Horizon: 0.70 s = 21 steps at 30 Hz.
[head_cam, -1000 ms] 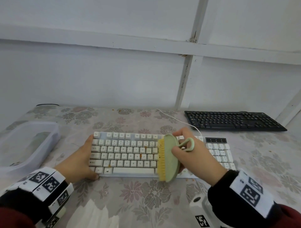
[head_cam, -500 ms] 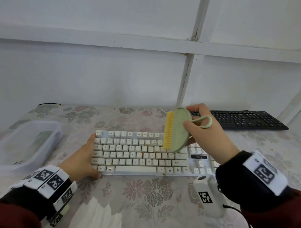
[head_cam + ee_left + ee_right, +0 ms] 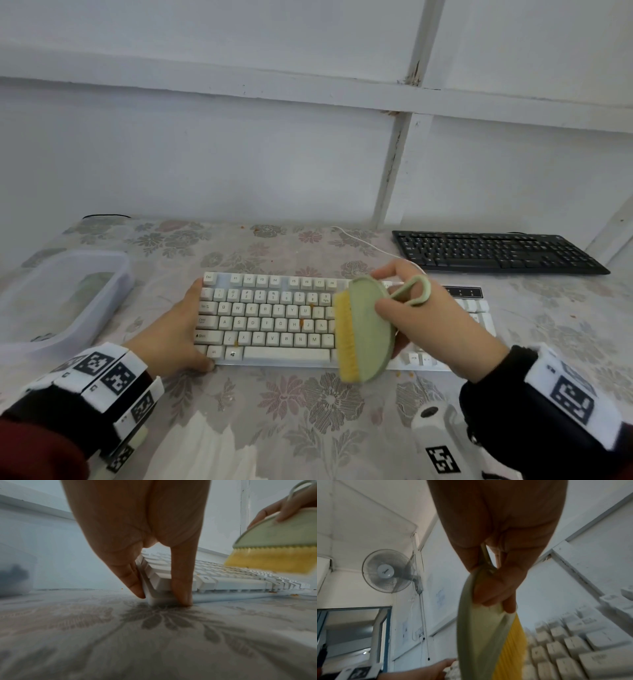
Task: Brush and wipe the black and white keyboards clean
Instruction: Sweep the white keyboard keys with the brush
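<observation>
At the far left of the surface (image 3: 308, 404) — covered with a flower-patterned cloth — sits a translucent plastic tub (image 3: 68, 294), well apart from everything else. Just right of it, the left hand (image 3: 171, 337) braces the left end of the white keyboard (image 3: 270, 322): the thumb lies against the near-left corner and the other fingers (image 3: 132, 580) press flat along the left edge, straight rather than curled, as the left wrist view shows. The white keyboard lies flat near the middle of the surface, with a few small orange specks among its keys and along its near edge. Over its right-hand half the right hand (image 3: 428, 322) grips a pale green brush (image 3: 366, 329) with yellow bristles (image 3: 346, 339); its fingers are curled round the oval back of the brush, and a loop handle (image 3: 412, 291) stands out over the knuckles. The brush is turned on edge, bristles facing left — from the left wrist view they hang just above the keys, though whether they touch is unclear. A white cable (image 3: 363, 241) runs from the white keyboard toward the far edge. At the far right lies the black keyboard (image 3: 493, 251), flat and apart from both hands, close to the wall (image 3: 239, 154).
</observation>
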Motion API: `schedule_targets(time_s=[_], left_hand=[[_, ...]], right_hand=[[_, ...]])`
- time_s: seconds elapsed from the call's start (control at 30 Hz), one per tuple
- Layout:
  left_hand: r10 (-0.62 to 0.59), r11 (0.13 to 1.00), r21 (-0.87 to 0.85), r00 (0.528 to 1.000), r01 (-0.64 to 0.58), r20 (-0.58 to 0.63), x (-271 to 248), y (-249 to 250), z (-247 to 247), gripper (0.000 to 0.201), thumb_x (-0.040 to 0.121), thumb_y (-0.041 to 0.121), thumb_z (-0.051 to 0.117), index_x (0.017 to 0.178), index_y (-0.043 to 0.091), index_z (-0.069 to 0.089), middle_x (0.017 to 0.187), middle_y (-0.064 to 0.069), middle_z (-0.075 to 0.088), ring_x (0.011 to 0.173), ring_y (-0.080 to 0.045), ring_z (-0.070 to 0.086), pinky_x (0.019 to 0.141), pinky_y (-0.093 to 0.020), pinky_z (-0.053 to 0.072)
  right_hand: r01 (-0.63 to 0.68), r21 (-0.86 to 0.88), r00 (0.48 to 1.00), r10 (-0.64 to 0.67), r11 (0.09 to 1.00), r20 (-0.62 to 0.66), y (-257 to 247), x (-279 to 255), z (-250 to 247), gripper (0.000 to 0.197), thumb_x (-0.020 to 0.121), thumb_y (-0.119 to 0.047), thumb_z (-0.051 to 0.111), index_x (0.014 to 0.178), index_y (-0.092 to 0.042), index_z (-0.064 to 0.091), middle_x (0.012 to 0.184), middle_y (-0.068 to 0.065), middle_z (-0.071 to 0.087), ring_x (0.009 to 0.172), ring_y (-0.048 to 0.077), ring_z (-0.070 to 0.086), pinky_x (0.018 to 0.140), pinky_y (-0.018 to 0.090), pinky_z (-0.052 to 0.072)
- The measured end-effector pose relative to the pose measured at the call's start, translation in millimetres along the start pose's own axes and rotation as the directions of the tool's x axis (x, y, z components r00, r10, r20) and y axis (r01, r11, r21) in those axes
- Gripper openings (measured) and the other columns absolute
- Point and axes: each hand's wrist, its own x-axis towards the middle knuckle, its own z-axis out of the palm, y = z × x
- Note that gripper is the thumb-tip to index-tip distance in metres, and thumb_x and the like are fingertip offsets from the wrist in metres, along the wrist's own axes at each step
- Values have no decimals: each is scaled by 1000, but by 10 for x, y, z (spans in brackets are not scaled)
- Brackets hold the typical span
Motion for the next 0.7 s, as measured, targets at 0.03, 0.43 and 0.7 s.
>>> schedule_targets(time_s=[0.03,0.43,0.7], left_hand=[[0,1000,-4,1000,0,1,3,0,-1,128,56,10,84,146,32,-4,124,5,49,104,-9,53,73,-15,43],[-6,1000,2,1000,6,-1,-19,37,-3,127,58,9,83,146,32,-5,124,7,46,103,-8,52,68,-12,41],[-24,1000,8,1000,24,0,-32,43,-2,128,59,10,84,146,32,-8,121,7,46,100,-8,51,67,-12,42]], right_hand=[[23,12,999,-22,1000,-46,-26,31,-21,26,87,-3,50,105,-22,53,81,16,66,60,21,67,49,30,54],[25,-123,997,-16,992,76,56,-44,179,24,88,-9,48,104,-27,47,87,23,62,64,26,58,51,36,57],[86,-7,996,-86,996,-29,-71,-82,2,27,88,-6,53,103,-28,55,75,5,64,60,23,66,52,40,58]])
